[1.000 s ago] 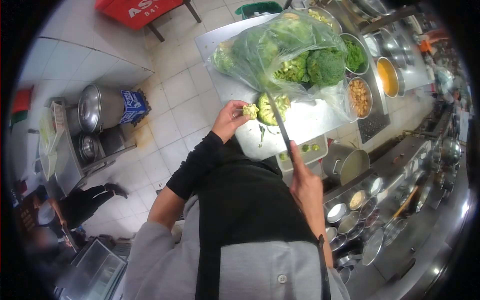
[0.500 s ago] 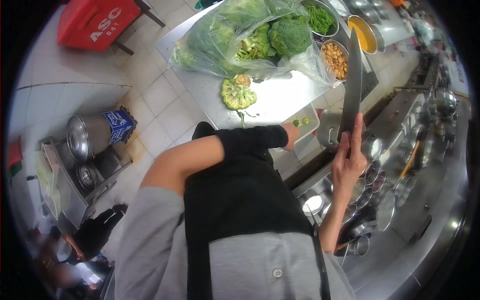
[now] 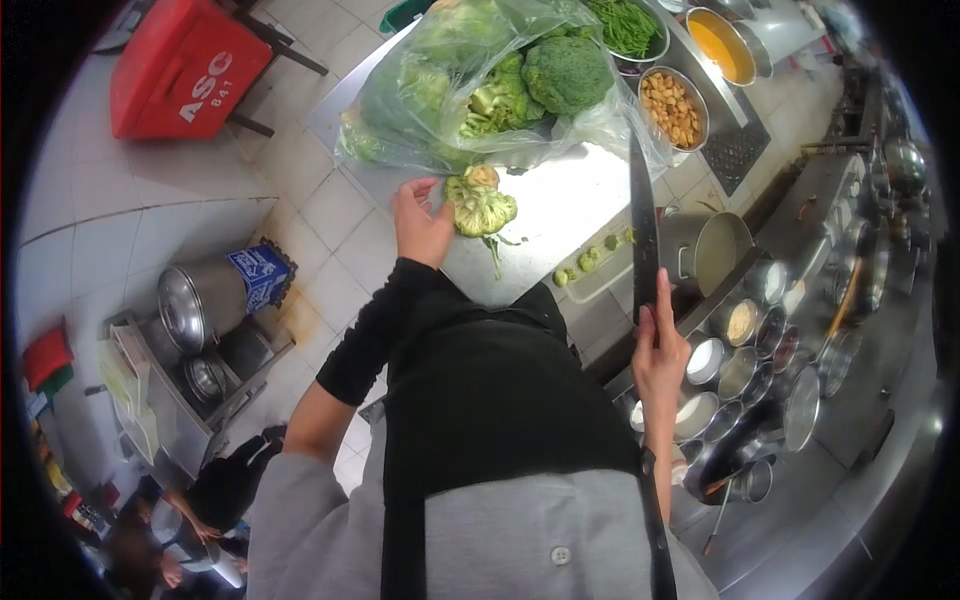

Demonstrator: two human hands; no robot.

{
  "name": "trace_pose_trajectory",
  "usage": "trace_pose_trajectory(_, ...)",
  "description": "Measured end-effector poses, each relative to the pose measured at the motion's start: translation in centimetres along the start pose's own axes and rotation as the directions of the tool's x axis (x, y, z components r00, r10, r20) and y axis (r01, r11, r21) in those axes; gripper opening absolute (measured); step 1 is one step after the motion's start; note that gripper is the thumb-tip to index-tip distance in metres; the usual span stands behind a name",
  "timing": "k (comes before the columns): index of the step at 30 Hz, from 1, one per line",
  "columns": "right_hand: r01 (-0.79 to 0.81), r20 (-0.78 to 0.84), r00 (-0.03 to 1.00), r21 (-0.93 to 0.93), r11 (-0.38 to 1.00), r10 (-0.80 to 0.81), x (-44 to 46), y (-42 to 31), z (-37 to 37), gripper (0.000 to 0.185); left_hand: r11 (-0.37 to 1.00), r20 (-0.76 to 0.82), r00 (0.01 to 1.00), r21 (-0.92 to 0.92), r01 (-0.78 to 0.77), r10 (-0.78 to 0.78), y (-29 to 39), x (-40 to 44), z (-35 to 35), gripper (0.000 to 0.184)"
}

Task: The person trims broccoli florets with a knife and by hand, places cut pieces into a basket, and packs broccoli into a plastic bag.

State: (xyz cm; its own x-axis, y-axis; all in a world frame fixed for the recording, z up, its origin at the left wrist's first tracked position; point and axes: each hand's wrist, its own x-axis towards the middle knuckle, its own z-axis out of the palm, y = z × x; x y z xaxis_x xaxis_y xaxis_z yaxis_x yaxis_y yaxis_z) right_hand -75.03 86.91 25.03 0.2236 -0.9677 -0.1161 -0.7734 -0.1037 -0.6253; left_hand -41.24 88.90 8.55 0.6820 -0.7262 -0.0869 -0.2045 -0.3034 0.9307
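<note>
Nearer me than the clear plastic broccoli bag (image 3: 420, 100), my open left fingers (image 3: 419, 188), best curled under for cutting, sit beside the pale-green trimmed broccoli head (image 3: 484, 208) while my right fingers (image 3: 663, 288) grip the long steel knife (image 3: 645, 230).

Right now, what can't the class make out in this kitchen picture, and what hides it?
All in the head view:
Knife: handle, covered by the right hand.
Broccoli in the plastic bag: full count, hidden by folds and overlap.
Green container: upper part, cut off by the top edge.
Co-worker: their work, too small and blurred.
</note>
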Motion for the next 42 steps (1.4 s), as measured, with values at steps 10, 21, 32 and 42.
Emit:
trace_pose_trajectory(10,0.168,0.157,0.973,0.004,0.986,-0.167,2.4,-2.3,2.0,0.073,0.940,0.350,0.897,-0.107,0.323,-0.269,-3.9,2.6,1.5,0.072)
trace_pose_trajectory(21,0.041,-0.037,0.999,0.031,0.999,-0.040,1.2,0.9,-0.2,0.068,0.870,0.474,0.830,-0.229,0.437,-0.292,-2.9,1.0,-0.5,0.051)
trace_pose_trajectory(32,-0.597,-0.020,0.759,0.377,0.708,0.651,-4.7,7.9,3.5,0.061,0.897,0.469,0.855,-0.246,0.368,-0.222,-4.4,0.9,-1.4,0.066)
trace_pose_trajectory(42,-0.660,0.174,0.631,0.633,0.405,0.756,-13.0,10.6,11.0,0.068,0.997,0.226,0.974,-0.074,0.008,0.009,-4.0,-5.9,-3.1,0.046)
